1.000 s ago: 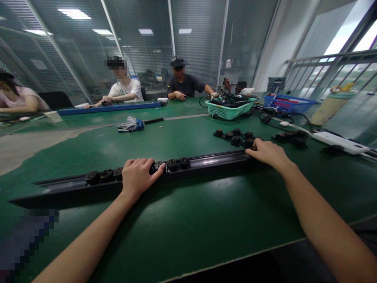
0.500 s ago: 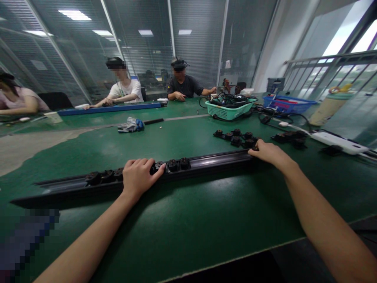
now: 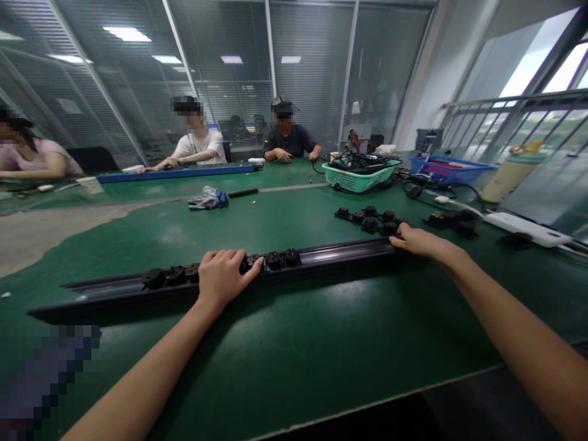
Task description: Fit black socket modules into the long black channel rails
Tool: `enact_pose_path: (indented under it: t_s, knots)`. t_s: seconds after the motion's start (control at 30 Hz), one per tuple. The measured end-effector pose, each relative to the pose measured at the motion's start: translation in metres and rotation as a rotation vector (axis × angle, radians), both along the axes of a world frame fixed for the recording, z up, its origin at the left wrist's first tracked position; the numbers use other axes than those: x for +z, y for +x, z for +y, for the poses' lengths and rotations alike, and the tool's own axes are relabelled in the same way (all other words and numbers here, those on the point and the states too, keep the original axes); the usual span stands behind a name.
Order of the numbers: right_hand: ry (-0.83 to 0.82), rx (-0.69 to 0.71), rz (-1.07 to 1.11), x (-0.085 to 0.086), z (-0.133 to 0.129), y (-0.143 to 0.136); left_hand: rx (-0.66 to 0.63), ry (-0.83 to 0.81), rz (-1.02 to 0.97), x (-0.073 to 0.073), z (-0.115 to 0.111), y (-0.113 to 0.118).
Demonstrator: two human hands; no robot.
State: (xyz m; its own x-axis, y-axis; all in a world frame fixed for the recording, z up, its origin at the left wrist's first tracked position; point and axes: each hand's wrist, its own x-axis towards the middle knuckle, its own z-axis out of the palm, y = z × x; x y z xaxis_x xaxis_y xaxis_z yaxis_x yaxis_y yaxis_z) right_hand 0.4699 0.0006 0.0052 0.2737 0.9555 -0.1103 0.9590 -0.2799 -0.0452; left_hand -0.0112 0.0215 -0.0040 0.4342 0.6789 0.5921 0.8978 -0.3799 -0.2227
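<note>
A long black channel (image 3: 342,252) lies across the green table, slightly slanted. Several black socket modules (image 3: 274,260) sit in a row inside it, some covered by my fingers. My left hand (image 3: 221,275) is wrapped over the channel's middle, thumb pointing right beside the modules. At the far right end my right hand (image 3: 411,237) is closed, thumb on the near side and fingers behind. Whether a small part is also between those fingers is hidden. Just beyond that end lies a group of loose socket modules (image 3: 370,218).
More dark parts (image 3: 452,220) lie at right near a white power strip (image 3: 528,226). Behind are a green basket (image 3: 361,177) with cables, a blue basket (image 3: 452,168) and gloves (image 3: 209,198). Several people sit across the table, one beside a blue bar (image 3: 179,173).
The view has shifted slightly, so everything appears a little lower and, on the left, further right. Both hands keep their places on the channel.
</note>
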Motion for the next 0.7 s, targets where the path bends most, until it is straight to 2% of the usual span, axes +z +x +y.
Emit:
enact_pose_path:
  t_s: [0.3, 0.53, 0.7]
  knots:
    - [0.156, -0.099, -0.051, -0.006, -0.017, -0.009, 0.013, -0.033, 0.004, -0.001, 0.000, 0.000]
    - [0.187, -0.050, -0.075, 0.001, -0.027, -0.017, 0.015, -0.051, -0.009, 0.000, 0.002, 0.001]
    - [0.228, -0.045, -0.060, -0.002, -0.027, -0.012, 0.032, -0.064, 0.008, 0.002, 0.001, 0.002]
